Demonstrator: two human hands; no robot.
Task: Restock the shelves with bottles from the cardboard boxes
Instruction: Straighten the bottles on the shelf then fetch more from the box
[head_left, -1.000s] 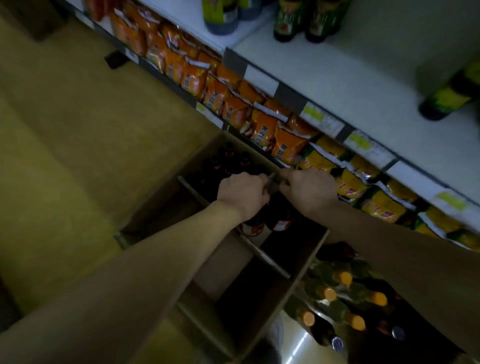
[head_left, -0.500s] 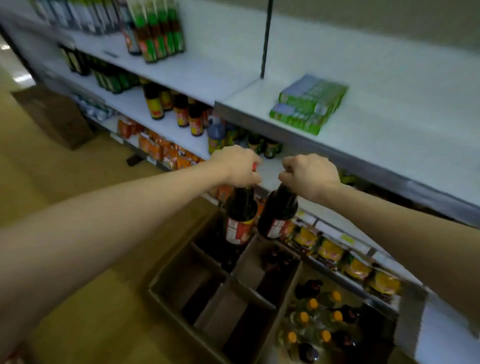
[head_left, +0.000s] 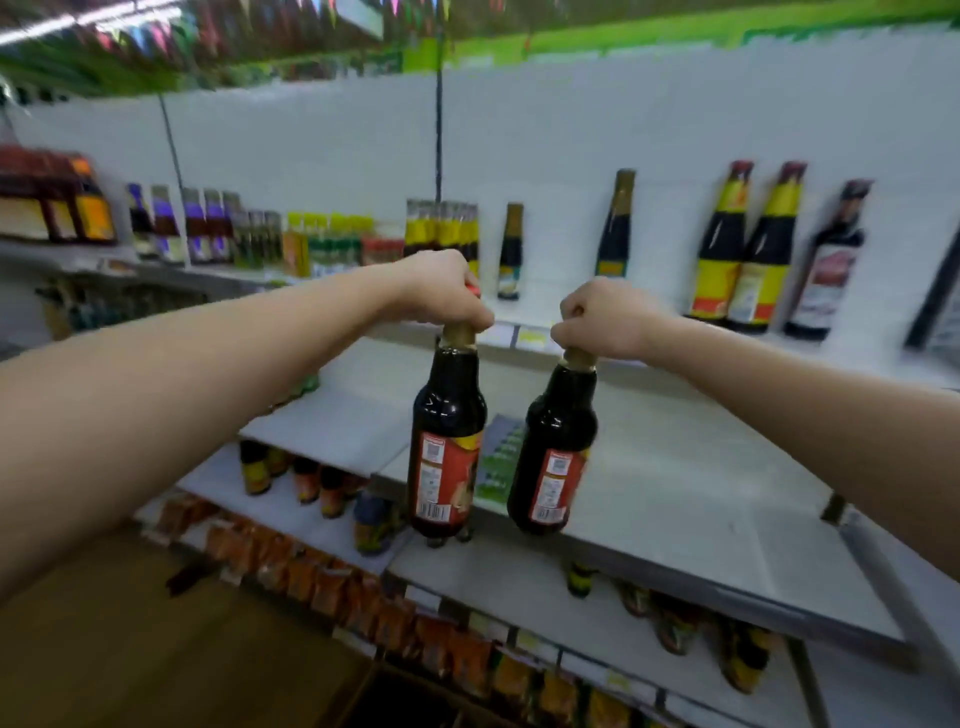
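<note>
Lifted to shelf height | left hand (head_left: 447, 291), right hand (head_left: 597, 317) | bottles (head_left: 449, 441) hang below grip

bottle labels (head_left: 447, 478) blurred, no text legible

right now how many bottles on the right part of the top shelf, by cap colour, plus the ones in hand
Gold-capped bottles on the shelf: 2
Red-capped bottles on the shelf: 3
Bottles in hand: 2, left hand one, right hand one
Total: 7
</note>
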